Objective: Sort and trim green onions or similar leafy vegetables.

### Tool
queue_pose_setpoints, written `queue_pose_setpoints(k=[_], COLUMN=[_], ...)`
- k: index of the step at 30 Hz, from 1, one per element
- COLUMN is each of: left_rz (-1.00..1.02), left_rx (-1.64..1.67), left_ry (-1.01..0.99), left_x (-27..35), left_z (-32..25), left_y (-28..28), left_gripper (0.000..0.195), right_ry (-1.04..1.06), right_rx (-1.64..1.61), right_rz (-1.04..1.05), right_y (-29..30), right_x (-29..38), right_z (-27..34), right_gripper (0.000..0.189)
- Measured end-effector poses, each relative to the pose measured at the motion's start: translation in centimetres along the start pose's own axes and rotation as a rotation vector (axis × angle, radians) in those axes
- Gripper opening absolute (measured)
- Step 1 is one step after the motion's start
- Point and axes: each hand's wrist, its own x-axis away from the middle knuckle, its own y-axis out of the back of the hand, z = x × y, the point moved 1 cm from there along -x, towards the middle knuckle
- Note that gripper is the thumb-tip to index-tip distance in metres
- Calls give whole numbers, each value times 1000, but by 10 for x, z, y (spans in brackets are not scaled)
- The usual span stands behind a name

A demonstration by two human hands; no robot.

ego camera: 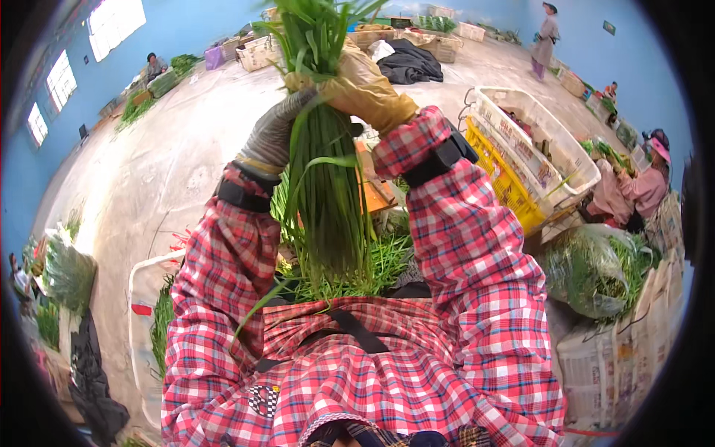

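A thick bundle of long flat green leaves, likely garlic chives (pixel 329 190), is held up before me, its lower ends hanging over my lap. My left hand (pixel 276 128), in a grey knitted glove, grips it from the left side. From the right, my right hand (pixel 368 84), in a tan rubber-like glove, wraps round the same bundle. The two hands meet near its upper part, and the gloves and leaves hide most of the fingers. Below, loose green stalks (pixel 385 257) lie in a heap. Behind the bundle an orange board (pixel 377 181) shows in part.
White crates (pixel 558 145) are stacked over a yellow crate (pixel 497 173) at right. A plastic bag of greens (pixel 597 271) stands nearer. Beside my left arm is a white crate (pixel 142 324) with greens. One person (pixel 637 179) sits at right; another (pixel 544 42) stands farther back.
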Motion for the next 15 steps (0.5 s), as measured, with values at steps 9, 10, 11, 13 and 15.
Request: queue_pose_setpoints(k=[9, 10, 11, 13, 15], left_rz=[50, 78, 95, 99, 61], left_rx=[-166, -204, -140, -111, -65], left_ry=[-199, -225, -256, -279, -349], left_x=[32, 30, 42, 44, 57], left_z=[-62, -69, -80, -94, -98], left_y=[8, 1, 13, 11, 15], left_gripper=[76, 80, 76, 76, 74], right_ry=[-555, -294, -644, -661, -779], right_rx=[-650, -830, -941, -1153, -1045], right_rz=[347, 366, 585, 577, 667], right_y=[-38, -54, -60, -96, -92], right_x=[87, 120, 131, 194, 217], right_z=[-45, -73, -43, -61, -45], right_gripper=[69, 61, 60, 70, 81])
